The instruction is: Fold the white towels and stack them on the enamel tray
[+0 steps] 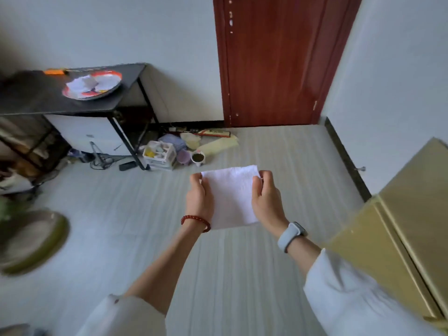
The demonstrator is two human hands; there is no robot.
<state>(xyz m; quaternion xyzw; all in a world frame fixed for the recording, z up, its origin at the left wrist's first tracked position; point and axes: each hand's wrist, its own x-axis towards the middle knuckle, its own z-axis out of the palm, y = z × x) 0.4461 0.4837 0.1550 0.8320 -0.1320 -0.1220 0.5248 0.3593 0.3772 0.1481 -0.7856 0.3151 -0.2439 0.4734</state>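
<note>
**A:** Head view, the only one I've got. My left hand [199,199] and right hand [266,199] each pinch a side of one white towel [231,198], thumbs on top, fingers curled under. It hangs in mid-air at frame centre, over the pale striped floor [121,214].

**B:** And the tray?

**A:** Upper left, on the black table [36,98]: the enamel tray [114,87], round, glossy, red-rimmed, with folded white towels [81,86] lying loosely in it. Well apart from my hands.

**B:** How do I do this fold cleanly?

**A:** I reckon keep both pinches level so the cloth stays taut, then bring far edge to near edge and match corners before letting go. The fabric looks soft and limp, faintly textured, roughly rectangular; it'll sag if one side slackens.

**B:** Anything in the way?

**A:** A yellowish cabinet [400,226] at right, clutter under the table; blurred, so I won't name it.
</note>
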